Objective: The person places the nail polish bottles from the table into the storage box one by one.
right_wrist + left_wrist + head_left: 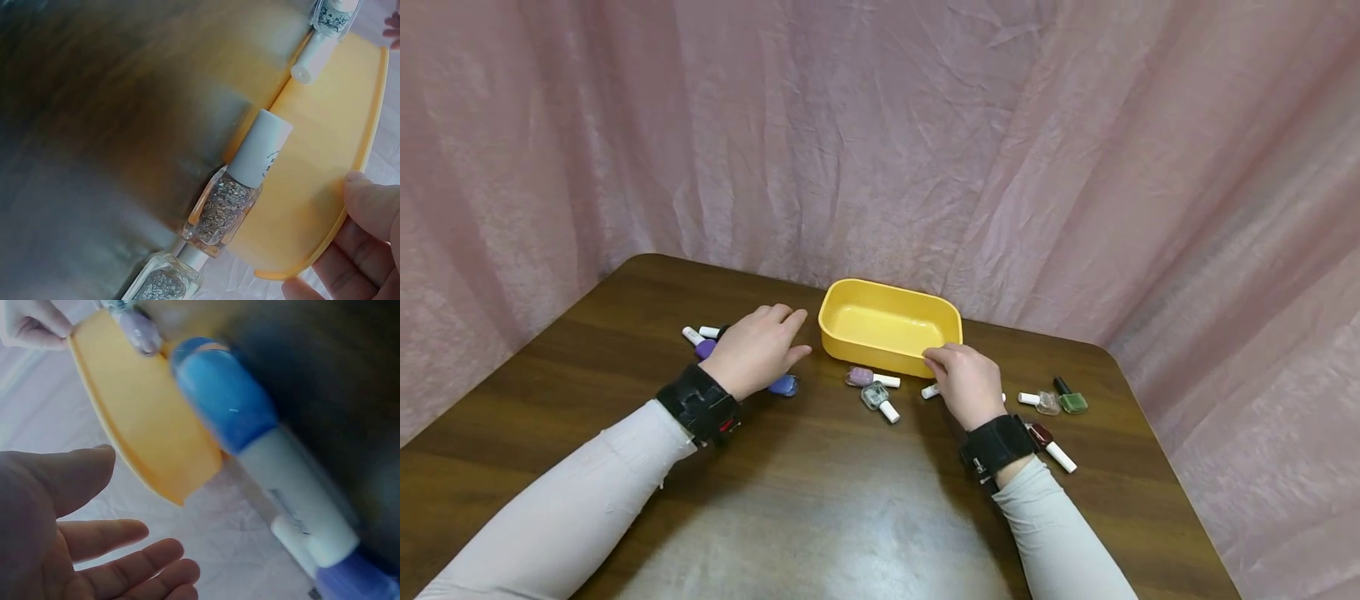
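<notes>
Right grip: we pinch the near right corner of the yellow box (865, 353) with our right grip (967, 385), thumb on one side of the rim and fingers on the other, wrist bent over the table (760, 500).
Left grip: our left grip (756, 354) is released, palm down with the fingers loosely extended, just beside the box's left end and apart from it.
Yellow box: it stands upright ahead of and between our grips, its inner floor bare; its long axis runs from the left grip's side toward the right grip, the right end slightly nearer us.
Lilac bottle: we see the lilac bottle (858, 377) lying between the grips, by the box's near wall, cap toward the right grip.
Glitter bottle: the glitter bottle (875, 396) lies on our side of it, cap slanting toward us.
Blue bottle: the blue bottle (785, 386) lies beneath the left grip, partly hidden.
Green bottle: the green bottle (1073, 403) lies right of the right grip, its black cap pointing away from us.
</notes>
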The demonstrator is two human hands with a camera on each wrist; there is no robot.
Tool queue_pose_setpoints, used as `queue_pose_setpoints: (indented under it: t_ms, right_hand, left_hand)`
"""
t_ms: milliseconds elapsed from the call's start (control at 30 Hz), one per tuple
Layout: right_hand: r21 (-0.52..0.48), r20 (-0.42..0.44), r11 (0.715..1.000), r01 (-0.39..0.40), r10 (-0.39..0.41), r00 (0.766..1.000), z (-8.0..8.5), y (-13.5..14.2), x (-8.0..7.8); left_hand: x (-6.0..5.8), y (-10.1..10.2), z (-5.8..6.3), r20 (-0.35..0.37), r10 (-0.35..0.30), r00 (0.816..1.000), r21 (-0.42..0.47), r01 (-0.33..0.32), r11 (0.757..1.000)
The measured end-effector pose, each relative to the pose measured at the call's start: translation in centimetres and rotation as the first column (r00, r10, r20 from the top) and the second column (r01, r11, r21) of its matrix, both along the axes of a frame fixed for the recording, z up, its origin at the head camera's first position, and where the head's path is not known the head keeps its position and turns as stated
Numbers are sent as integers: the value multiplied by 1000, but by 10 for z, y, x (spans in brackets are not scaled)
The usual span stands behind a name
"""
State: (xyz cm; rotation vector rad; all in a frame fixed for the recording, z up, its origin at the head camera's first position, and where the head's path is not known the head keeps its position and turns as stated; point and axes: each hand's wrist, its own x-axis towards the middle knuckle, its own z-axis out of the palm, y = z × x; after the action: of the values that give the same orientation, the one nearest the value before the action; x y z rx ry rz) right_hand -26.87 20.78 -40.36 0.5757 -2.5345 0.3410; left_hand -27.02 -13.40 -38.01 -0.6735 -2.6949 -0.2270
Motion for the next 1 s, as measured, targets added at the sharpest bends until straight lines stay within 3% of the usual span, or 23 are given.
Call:
queue_pose_setpoints:
  t_ms: [200,367,533,633,733,867,1000]
  right_hand:
    - [-4,1,1000,1,-1,1000,-1,5,0]
    - [-4,9,1000,14,-13,1000,-1,9,1]
    - [-2,18,1000,16,-16,1000,-1,10,1]
    - [-4,22,1000,16,-16,1000,-1,11,1]
    - [-5,20,1000,15,-15,1000,-1,11,1]
    - [-8,13,1000,11,-11,1000,-2,12,1]
    - [-6,11,1000,13,-13,1000,-2,12,1]
  left_hand:
    - [-2,-7,-2,62,8,998,-37,-6,999]
    - [-5,-12,9,137,-84,987,-78,95,992]
    - [-5,-19,16,273,-193,943,-87,224,971]
    - [-4,-20,18,343,-216,914,-79,257,963]
    - [-5,-20,17,385,-216,897,-82,266,960]
    - [-5,-17,15,410,-186,893,-108,251,962]
    - [-4,-16,13,395,-175,902,-128,243,961]
